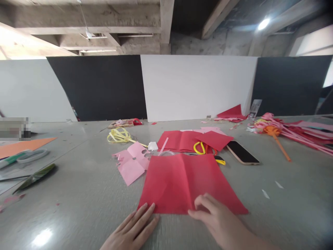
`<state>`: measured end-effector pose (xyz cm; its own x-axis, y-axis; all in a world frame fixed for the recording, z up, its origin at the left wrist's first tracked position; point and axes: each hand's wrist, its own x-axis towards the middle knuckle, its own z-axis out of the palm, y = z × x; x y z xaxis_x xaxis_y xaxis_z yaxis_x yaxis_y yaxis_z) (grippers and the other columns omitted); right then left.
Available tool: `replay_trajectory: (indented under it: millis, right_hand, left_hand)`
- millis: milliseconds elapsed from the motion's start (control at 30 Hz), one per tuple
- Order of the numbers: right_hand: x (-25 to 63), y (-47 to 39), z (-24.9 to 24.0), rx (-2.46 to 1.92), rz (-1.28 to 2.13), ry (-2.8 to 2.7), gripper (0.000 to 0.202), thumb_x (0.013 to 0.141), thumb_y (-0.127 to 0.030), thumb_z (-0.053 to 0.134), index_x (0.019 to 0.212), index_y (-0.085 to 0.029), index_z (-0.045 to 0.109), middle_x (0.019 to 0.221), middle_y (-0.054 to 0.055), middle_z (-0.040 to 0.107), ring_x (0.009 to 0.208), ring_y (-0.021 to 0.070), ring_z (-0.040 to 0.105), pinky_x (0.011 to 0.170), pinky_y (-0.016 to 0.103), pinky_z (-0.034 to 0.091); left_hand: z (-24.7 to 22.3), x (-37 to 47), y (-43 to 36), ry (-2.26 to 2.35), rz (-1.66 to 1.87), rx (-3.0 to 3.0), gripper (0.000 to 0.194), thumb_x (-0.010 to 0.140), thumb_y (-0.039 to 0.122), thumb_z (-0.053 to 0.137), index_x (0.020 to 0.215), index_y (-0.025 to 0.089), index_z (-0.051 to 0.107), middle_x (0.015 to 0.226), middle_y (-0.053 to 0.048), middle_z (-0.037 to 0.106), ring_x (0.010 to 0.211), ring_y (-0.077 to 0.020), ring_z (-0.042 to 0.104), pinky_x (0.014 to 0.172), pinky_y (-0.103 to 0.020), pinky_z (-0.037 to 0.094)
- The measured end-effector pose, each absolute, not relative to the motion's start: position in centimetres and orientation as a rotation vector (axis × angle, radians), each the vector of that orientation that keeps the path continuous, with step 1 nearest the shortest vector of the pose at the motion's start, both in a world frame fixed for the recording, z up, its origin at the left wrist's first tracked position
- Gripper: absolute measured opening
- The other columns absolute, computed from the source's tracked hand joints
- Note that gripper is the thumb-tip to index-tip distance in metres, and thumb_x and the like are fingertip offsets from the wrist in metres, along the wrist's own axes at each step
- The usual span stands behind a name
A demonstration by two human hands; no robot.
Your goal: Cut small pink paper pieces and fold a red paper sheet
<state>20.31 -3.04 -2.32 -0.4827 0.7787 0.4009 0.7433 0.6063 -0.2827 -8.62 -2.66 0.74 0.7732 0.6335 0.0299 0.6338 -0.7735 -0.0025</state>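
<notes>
A red sheet of paper [171, 180] lies before me with a crease running down its middle. My left hand [132, 227] rests flat, fingers spread, its fingertips on the sheet's near left corner. At the near edge, beside the crease, is my right hand [214, 217]. Its fingers are bent and the thumb stands apart from them, touching the paper's edge; I see nothing held between them. Just beyond the sheet lie more red paper [177, 139], scissors with yellow handles [199, 148] and a pink sheet with cut-out holes [135, 166].
A phone [243, 152] lies to the right, with pink paper strips [291, 133] and an orange stick [282, 148] beyond it. Yellow ribbon [119, 135] sits at the back. On the left are a green-and-grey tool [23, 158] and orange paper [28, 145]. Upright panels [197, 86] border the table.
</notes>
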Motion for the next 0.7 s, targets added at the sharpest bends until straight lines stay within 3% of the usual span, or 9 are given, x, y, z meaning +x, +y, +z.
replay_trajectory:
  millis: [133,300,433,533,633,700]
  right_hand:
    - [20.4,-2.8,-2.5,-1.196,0.115,-2.354,0.030,0.087,-0.011,0.040,0.100,-0.025,0.062,0.088,0.003,0.055,0.082,0.0157,0.052,0.072,0.029,0.046]
    - [20.5,-2.7,-2.7,-1.199,0.144,-2.358,0.031,0.086,-0.009,0.041,0.101,-0.026,0.062,0.090,0.003,0.055,0.084,0.0162,0.051,0.074,0.030,0.046]
    - [20.6,-2.9,-2.6,-1.174,0.095,-2.371,0.034,0.083,-0.006,0.041,0.102,-0.026,0.061,0.092,0.004,0.057,0.084,0.0177,0.051,0.073,0.031,0.047]
    - [20.5,-2.9,-2.5,-1.154,0.042,-2.386,0.035,0.082,-0.005,0.040,0.102,-0.025,0.061,0.093,0.005,0.058,0.083,0.0185,0.052,0.071,0.031,0.048]
    - [20.4,-2.8,-2.6,-1.161,0.046,-2.379,0.033,0.083,-0.006,0.042,0.100,-0.026,0.061,0.091,0.003,0.057,0.084,0.0177,0.052,0.072,0.031,0.047]
    - [20.3,-2.7,-2.9,-1.181,0.071,-2.364,0.029,0.084,-0.008,0.043,0.098,-0.026,0.061,0.089,0.002,0.056,0.084,0.0172,0.052,0.073,0.030,0.047]
  left_hand:
    - [1.4,-9.6,-2.7,-1.062,-0.045,-2.892,0.061,0.084,0.045,0.049,0.136,0.032,0.020,0.139,-0.005,0.023,0.121,-0.0293,0.035,0.091,-0.042,0.041]
    - [2.0,-11.4,-2.5,-1.070,-0.033,-2.792,0.053,0.086,0.047,0.043,0.135,0.034,0.027,0.137,-0.003,0.031,0.118,-0.0272,0.041,0.090,-0.043,0.042]
    - [2.6,-10.5,-2.5,-1.062,-0.173,-2.627,0.041,0.086,0.044,0.044,0.125,0.029,0.046,0.130,-0.003,0.045,0.114,-0.0243,0.047,0.094,-0.039,0.040]
    - [2.2,-7.7,-2.8,-0.915,-0.296,-2.481,0.041,0.085,0.042,0.047,0.119,0.021,0.052,0.134,-0.010,0.040,0.119,-0.0295,0.040,0.093,-0.039,0.040]
    - [0.7,-4.2,-2.8,-0.557,-0.276,-2.484,0.029,0.091,0.020,0.037,0.115,0.019,0.054,0.129,-0.004,0.048,0.114,-0.0200,0.047,0.090,-0.028,0.041]
    - [-0.4,-2.4,-2.6,-0.466,-0.276,-2.483,0.031,0.094,0.020,0.031,0.117,0.017,0.051,0.127,-0.001,0.049,0.111,-0.0165,0.050,0.086,-0.024,0.043]
